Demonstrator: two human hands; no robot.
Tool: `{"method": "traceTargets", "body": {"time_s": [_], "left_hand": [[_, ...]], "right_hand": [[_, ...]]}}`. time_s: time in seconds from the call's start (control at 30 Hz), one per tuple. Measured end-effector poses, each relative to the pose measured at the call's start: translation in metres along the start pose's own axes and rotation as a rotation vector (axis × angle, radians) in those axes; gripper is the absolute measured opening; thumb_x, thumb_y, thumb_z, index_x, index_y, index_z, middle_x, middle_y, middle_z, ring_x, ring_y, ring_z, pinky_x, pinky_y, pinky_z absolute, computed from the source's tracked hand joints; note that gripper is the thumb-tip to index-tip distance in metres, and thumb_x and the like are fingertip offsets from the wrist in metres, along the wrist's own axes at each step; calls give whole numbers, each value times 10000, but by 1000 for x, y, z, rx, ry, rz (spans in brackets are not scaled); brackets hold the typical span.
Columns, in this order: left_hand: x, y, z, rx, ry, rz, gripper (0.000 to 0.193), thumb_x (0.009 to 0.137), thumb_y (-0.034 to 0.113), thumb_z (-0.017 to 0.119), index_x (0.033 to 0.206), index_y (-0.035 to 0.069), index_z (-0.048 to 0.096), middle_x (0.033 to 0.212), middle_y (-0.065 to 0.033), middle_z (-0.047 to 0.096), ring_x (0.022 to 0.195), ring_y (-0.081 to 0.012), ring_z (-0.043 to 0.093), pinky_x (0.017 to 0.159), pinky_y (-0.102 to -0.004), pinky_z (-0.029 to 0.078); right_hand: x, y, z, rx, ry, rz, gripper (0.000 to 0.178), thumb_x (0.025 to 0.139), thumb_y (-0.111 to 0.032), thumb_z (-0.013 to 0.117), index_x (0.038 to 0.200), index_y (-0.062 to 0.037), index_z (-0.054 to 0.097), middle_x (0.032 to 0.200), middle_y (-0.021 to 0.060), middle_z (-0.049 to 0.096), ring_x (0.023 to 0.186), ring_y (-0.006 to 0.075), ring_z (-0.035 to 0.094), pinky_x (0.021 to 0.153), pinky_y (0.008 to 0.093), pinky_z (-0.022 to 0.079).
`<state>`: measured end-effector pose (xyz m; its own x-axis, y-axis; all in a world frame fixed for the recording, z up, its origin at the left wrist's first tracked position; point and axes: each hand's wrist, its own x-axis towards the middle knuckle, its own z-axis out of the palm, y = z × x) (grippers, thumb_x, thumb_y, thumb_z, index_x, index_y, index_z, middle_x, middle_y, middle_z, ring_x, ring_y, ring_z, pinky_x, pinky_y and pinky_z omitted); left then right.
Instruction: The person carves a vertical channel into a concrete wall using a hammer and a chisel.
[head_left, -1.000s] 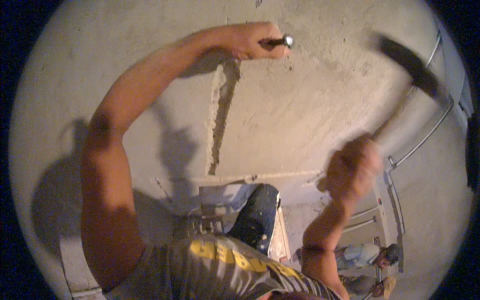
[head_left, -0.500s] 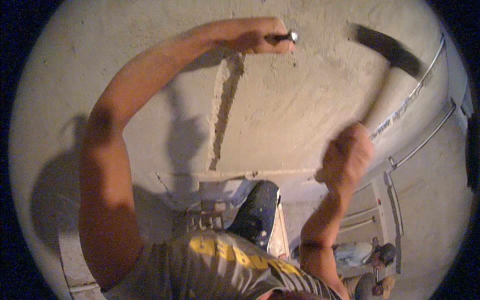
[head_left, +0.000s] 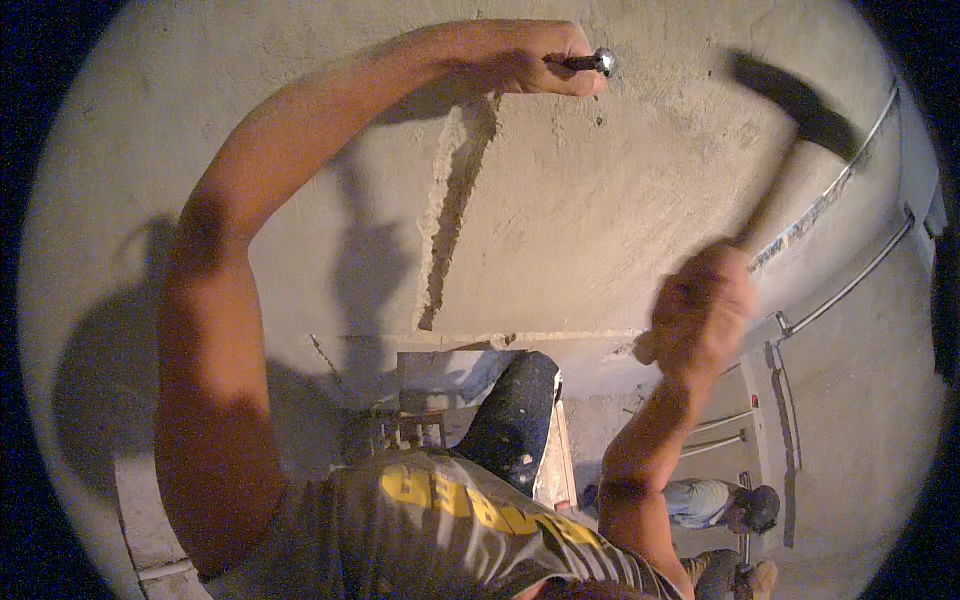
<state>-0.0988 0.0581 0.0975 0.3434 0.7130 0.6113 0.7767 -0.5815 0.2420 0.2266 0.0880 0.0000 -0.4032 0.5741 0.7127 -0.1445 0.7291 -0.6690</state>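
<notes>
Above the groove (head_left: 455, 210), the left hand (head_left: 540, 46) keeps its fingers wrapped around the chisel (head_left: 588, 64). Right of the groove, the right hand's (head_left: 703, 310) fingers grip the hammer (head_left: 795, 105), now nearer the chisel; striking seems to continue.

A metal rod (head_left: 582, 63) with a shiny end is gripped in the left hand (head_left: 548, 42) before the wall (head_left: 560, 220), where a groove (head_left: 450, 215) is cut toward the lower edge. A dark-headed hammer (head_left: 795, 102), blurred, is held apart from the rod by the right hand (head_left: 703, 305).

Dim, warm light came apparently from the right; shadows (head_left: 370, 270) darkened the wall (head_left: 560, 220); the hammer (head_left: 795, 102) blurred; edges curved into black.
</notes>
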Motion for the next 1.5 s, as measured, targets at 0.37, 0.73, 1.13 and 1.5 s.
{"method": "traceTargets", "body": {"time_s": [0.37, 0.73, 1.13, 1.5], "left_hand": [[18, 15, -25, 31, -268, -71, 402, 928, 258, 619, 627, 77, 422, 557, 46, 350, 514, -87, 336, 486, -305, 310], [1, -6, -30, 3, -141, -69, 447, 897, 336, 637, 575, 78, 464, 524, 58, 400, 491, -72, 365, 459, -308, 287], [14, -14, -17, -2, -128, -30, 474, 895, 359, 648, 568, 80, 449, 533, 67, 385, 503, -64, 351, 459, -305, 274], [13, -28, -23, 9, -125, -39, 482, 895, 365, 660, 576, 69, 452, 520, 67, 375, 492, -63, 336, 451, -308, 266]], "right_hand": [[11, 14, 36, -233, -27, -38, 271, 979, -278, 555, 802, -72, 564, 714, 36, 556, 608, 168, 524, 555, 336, 446], [8, -82, -48, 400, 628, -682, 479, 878, -514, 578, 676, -80, 569, 565, 39, 510, 477, 222, 507, 508, 396, 480], [12, -20, -36, -862, 751, -798, 372, 774, -376, 653, 914, -35, 604, 640, 79, 578, 575, 263, 586, 527, 404, 493], [27, 12, 14, -374, -7, -176, 381, 999, -363, 527, 739, -88, 484, 549, -25, 403, 447, 113, 360, 406, 291, 294]]}}
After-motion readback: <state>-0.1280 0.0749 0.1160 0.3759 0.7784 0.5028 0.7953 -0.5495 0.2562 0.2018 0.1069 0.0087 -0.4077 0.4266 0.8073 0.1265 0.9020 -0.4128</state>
